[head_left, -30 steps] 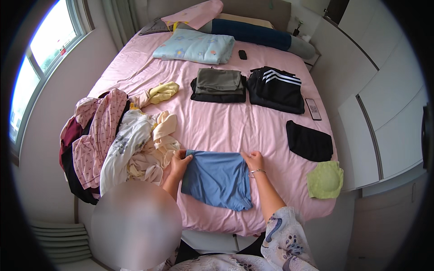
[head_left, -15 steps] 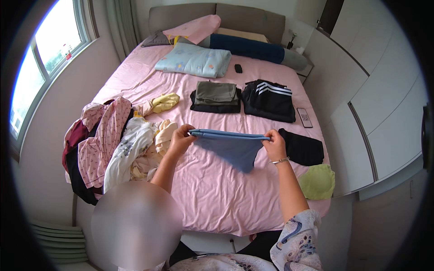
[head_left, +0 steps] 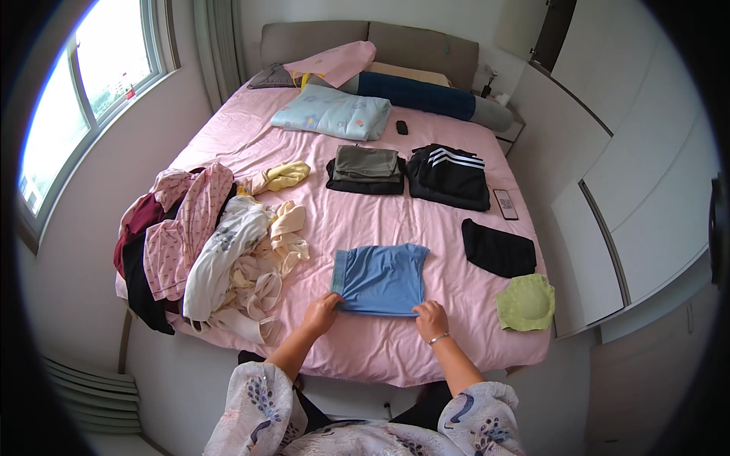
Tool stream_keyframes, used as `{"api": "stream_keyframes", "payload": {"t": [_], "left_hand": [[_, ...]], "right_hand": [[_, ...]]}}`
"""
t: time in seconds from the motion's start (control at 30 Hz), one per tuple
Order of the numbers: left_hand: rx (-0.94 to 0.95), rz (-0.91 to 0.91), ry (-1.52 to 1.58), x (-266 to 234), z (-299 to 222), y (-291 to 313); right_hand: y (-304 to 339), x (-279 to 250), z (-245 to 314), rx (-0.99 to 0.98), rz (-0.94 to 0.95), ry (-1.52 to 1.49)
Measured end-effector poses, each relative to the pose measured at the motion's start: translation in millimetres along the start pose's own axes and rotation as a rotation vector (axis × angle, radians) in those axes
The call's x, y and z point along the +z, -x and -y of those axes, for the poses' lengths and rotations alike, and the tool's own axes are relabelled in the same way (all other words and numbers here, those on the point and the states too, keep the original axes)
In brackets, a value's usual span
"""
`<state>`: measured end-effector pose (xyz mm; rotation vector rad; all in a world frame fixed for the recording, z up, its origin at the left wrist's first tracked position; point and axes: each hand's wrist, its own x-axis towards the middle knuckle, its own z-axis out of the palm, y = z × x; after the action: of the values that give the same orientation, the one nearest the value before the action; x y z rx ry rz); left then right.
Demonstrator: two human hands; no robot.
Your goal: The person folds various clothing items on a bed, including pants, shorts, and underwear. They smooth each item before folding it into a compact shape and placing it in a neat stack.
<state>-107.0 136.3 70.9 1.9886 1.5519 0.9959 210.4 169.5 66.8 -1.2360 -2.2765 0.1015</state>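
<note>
Blue boxer briefs [head_left: 382,278] lie spread flat on the pink bed sheet [head_left: 372,346], folded along the near edge, with the greenish waistband on the left. My left hand [head_left: 325,312] pinches the near left corner at the waistband. At the near right corner, my right hand [head_left: 431,319] grips the fabric between thumb and fingers; a bracelet circles that wrist. Left of the briefs is a loose heap with a white top [head_left: 226,254], a pink patterned garment [head_left: 181,254] and beige pieces [head_left: 258,285].
Farther back sit folded grey-green clothing [head_left: 366,163] and folded black pants with white stripes [head_left: 449,178]. To the right lie a phone [head_left: 505,204], a folded black garment [head_left: 498,249] and a green bra cup [head_left: 526,302]. A light blue quilt [head_left: 332,112] and dark blue bolster [head_left: 414,96] are near the headboard.
The blue briefs came down from being held up between both hands to lying flat on the sheet. Both hands moved toward me, still gripping the near edge.
</note>
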Motion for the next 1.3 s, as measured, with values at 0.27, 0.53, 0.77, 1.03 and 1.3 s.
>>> {"api": "stream_keyframes", "payload": {"t": [0.27, 0.53, 0.77, 1.03, 1.3], "left_hand": [[0.128, -0.081, -0.051, -11.9, -10.8, 56.4], [-0.017, -0.124, -0.033, -12.6, 0.4, 84.2], [-0.403, -0.352, 0.305, 15.4, 32.0, -13.3], [-0.586, -0.135, 0.46, 32.8, 57.8, -48.1], [-0.627, -0.132, 0.601, 34.9, 64.1, -42.3]], "right_hand": [[55.7, -14.2, 28.5, -0.032, 0.045, 0.003], [56.2, -29.2, 32.6, 0.134, -0.007, -0.302], [-40.3, 27.7, -56.9, 0.688, -0.352, -0.618], [-79.3, 51.4, -71.2, 0.985, 0.132, -0.367], [-55.4, 17.7, -37.2, 0.317, -0.271, -0.075]]}}
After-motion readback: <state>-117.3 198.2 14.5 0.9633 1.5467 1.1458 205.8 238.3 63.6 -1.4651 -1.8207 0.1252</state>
